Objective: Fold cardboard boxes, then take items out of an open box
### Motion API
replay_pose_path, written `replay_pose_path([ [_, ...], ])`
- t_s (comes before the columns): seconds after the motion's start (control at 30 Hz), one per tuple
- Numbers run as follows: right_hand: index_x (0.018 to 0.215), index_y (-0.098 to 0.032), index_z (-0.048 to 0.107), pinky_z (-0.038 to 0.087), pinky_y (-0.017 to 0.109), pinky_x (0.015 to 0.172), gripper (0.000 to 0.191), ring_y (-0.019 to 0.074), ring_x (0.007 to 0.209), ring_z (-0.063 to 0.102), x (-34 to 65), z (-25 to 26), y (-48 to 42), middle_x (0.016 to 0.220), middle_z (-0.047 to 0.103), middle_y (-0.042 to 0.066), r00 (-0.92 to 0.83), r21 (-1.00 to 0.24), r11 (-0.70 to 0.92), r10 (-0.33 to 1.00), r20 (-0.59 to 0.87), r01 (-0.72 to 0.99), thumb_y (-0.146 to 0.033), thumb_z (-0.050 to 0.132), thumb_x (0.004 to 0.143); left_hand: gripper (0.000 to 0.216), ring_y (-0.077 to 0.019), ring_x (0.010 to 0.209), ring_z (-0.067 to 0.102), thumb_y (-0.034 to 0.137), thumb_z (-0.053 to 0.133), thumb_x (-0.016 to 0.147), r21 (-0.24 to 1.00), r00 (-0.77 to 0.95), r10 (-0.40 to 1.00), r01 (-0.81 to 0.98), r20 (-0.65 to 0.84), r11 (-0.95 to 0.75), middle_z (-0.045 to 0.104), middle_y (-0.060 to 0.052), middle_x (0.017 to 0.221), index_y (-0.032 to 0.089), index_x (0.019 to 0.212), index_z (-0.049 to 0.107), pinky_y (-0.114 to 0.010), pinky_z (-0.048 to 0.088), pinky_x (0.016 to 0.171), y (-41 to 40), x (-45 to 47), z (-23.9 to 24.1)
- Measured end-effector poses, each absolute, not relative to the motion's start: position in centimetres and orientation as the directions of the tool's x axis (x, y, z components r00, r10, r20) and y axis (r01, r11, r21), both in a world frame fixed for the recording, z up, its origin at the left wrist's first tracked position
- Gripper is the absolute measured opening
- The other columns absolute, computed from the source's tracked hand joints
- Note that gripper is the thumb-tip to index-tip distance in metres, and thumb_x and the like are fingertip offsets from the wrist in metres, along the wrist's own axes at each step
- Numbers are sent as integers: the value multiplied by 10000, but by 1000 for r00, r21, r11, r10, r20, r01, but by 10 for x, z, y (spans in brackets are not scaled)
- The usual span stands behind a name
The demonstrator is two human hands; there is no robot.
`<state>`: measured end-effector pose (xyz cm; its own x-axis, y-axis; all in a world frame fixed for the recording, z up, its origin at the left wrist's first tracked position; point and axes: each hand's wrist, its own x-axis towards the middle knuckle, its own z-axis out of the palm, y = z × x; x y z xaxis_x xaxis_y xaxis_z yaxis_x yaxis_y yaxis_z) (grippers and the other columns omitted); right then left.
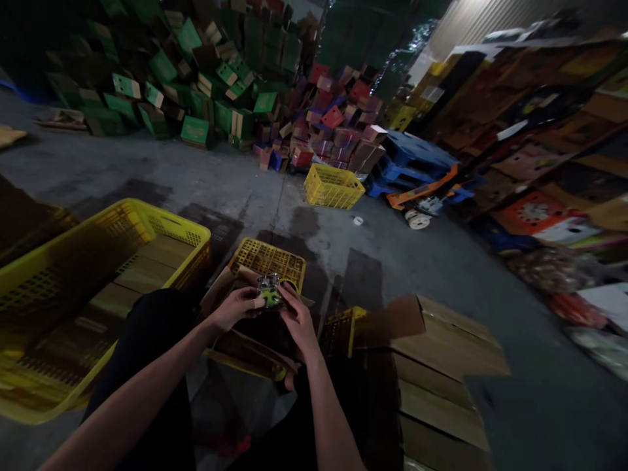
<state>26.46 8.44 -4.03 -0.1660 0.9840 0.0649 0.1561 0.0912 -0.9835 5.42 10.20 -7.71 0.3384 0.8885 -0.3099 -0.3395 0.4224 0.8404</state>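
Note:
My left hand point(235, 309) and my right hand point(297, 317) meet in front of me, fingers closed around a small green and silver object point(269, 292) that I cannot make out clearly. Both hands grip it from opposite sides. Just behind the hands stands a small yellow plastic crate point(267, 260) with brown cardboard flaps around it. My dark-clothed knees are below the forearms.
A large yellow crate point(98, 275) holding flat cardboard sits at left. Folded brown boxes point(441, 366) lie at right. Another yellow crate point(333, 186) stands farther off on the grey floor, before heaps of green point(196, 85) and red boxes point(338, 124). Cluttered shelves line the right.

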Motion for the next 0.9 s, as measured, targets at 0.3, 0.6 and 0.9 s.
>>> replay_pose_path([
  [0.3,1197,-273,710,495,428,1031,422,273,1153,657,262,-41,84,1218,725,47,-98,-995,-31,994,-40,97,-473,732,827,508,-215,814,713,612,738,781,776,424,827,-349,-369,526,757,-140,962,137,953,690,-315,527,753,101,49,-69],
  [0.6,1121,-273,727,538,352,865,331,233,958,679,261,-40,79,1056,740,30,-163,-990,-43,984,-65,136,-488,674,875,432,-174,792,644,545,766,765,945,357,913,-178,-198,275,694,-38,856,162,956,714,-253,483,689,99,52,-67],
  [0.9,1006,-262,672,525,343,888,309,210,943,666,248,-61,76,983,711,7,-111,-996,-84,990,-84,6,-421,779,762,428,-227,929,665,435,791,761,985,440,896,-114,-63,126,740,-69,1030,172,1095,741,-317,505,850,98,56,-65],
])
